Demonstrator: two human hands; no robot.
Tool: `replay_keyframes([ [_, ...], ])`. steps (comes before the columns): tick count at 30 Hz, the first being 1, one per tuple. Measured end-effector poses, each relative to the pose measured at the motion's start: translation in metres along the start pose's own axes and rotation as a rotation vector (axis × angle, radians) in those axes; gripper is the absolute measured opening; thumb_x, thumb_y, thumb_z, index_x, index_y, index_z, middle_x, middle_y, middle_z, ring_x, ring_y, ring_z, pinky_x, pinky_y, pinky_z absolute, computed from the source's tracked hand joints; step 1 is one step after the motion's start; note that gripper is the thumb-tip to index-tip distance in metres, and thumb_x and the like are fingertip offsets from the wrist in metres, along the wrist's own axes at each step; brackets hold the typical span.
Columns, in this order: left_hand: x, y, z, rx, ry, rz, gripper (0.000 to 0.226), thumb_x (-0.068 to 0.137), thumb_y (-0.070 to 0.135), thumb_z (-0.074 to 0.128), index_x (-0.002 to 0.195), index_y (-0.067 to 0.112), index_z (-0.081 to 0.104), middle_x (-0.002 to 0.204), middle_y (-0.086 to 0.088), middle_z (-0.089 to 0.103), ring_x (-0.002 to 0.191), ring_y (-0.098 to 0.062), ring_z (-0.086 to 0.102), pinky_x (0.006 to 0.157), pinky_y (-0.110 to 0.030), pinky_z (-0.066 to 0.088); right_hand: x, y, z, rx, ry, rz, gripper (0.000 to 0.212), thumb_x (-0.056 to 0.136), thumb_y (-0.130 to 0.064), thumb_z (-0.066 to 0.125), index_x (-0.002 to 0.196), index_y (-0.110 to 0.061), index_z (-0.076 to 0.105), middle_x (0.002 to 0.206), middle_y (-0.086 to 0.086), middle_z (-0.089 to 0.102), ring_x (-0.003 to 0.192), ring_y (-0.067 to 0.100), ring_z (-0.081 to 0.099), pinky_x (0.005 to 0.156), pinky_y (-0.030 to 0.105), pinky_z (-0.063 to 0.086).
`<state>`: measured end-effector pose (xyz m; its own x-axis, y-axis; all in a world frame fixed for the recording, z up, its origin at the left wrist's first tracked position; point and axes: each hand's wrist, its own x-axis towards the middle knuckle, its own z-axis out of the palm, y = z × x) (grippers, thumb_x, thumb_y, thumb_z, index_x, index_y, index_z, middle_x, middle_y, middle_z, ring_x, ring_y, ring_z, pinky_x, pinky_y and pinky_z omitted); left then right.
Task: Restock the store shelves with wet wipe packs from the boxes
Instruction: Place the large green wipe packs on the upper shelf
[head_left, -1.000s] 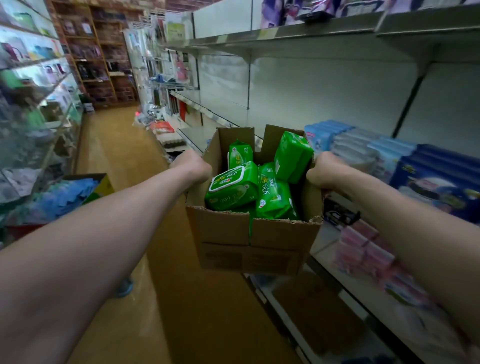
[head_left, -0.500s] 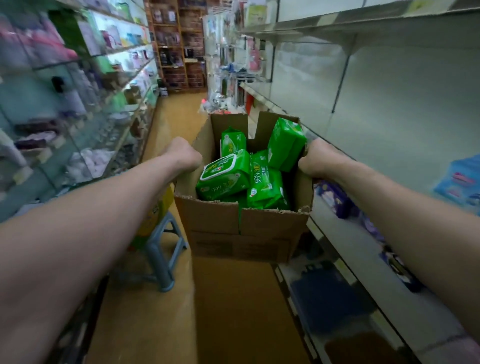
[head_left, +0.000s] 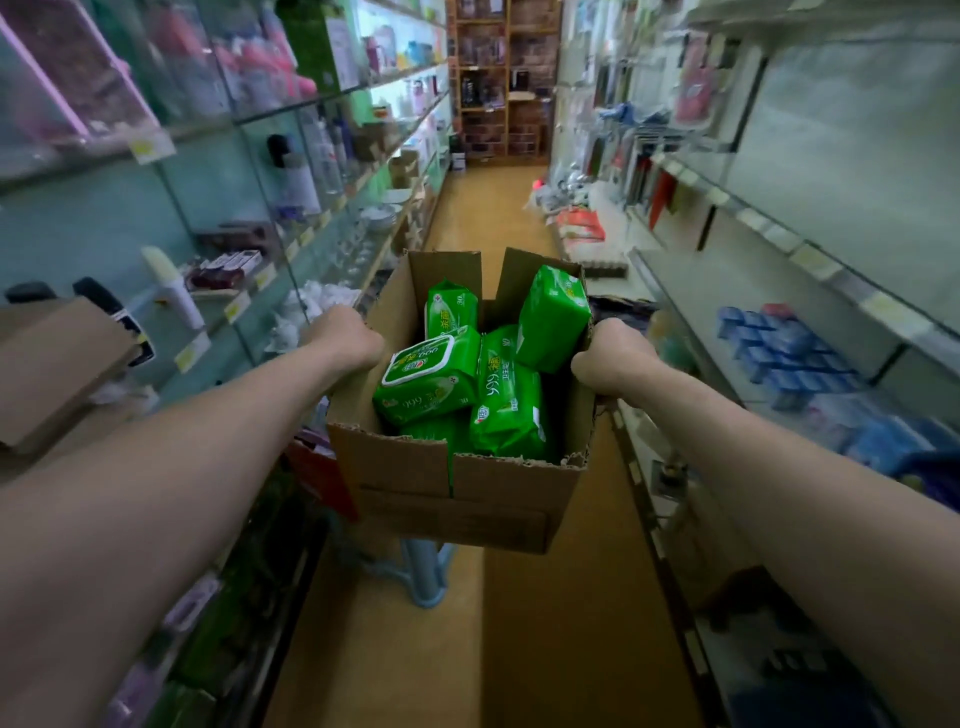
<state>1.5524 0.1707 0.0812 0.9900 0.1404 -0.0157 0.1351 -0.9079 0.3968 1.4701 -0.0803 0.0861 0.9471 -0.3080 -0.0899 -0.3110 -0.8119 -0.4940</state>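
You grip the cardboard box (head_left: 452, 493) by its sides, left hand (head_left: 345, 338) and right hand (head_left: 610, 358) each curled over a wall, green wet wipe packs (head_left: 431, 379) heaped between them. Likely the carrying step; next, set it down by the shelf (head_left: 737, 291) beyond your right hand.

supports: floor (head_left: 545, 649), right-hand shelf (head_left: 727, 291), glass shelves (head_left: 311, 104)
on your right-hand shelf you see stacked blue packs (head_left: 779, 348); the glass shelves at your left carry bottles (head_left: 301, 176); a blue stool (head_left: 423, 571) stands on the floor.
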Motion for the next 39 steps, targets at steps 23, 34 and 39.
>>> replay_keyframes([
  [23, 0.259, -0.1, 0.058, 0.003, 0.084, -0.402, 0.028, 0.098, 0.022, 0.052, 0.079, 0.002, 0.051, 0.089, -0.015, 0.052, 0.085, -0.032, 0.053, 0.069, -0.034, 0.04, 0.311, -0.142, 0.154, -0.04, -0.289, -0.222, 0.019, 0.087, -0.003, 0.048, 0.071, -0.011, 0.043, 0.073, 0.006, 0.047, 0.073, 0.026, 0.051, 0.057, 0.032, 0.042],
  [34, 0.33, -0.141, 0.093, -0.034, 0.05, -0.47, 0.032, 0.096, 0.025, 0.05, 0.071, 0.006, 0.049, 0.079, -0.012, 0.052, 0.077, -0.029, 0.053, 0.065, -0.031, 0.037, 0.377, -0.172, 0.218, -0.117, -0.357, -0.228, 0.021, 0.088, -0.001, 0.045, 0.069, -0.009, 0.044, 0.072, 0.007, 0.048, 0.075, 0.027, 0.053, 0.067, 0.037, 0.05],
  [39, 0.348, -0.16, 0.117, -0.027, 0.028, -0.513, 0.037, 0.097, 0.027, 0.049, 0.065, 0.007, 0.047, 0.082, -0.016, 0.056, 0.082, -0.032, 0.057, 0.073, -0.036, 0.047, 0.394, -0.175, 0.248, -0.134, -0.372, -0.197, 0.02, 0.088, -0.001, 0.043, 0.07, -0.01, 0.045, 0.073, 0.007, 0.05, 0.074, 0.028, 0.054, 0.067, 0.039, 0.052],
])
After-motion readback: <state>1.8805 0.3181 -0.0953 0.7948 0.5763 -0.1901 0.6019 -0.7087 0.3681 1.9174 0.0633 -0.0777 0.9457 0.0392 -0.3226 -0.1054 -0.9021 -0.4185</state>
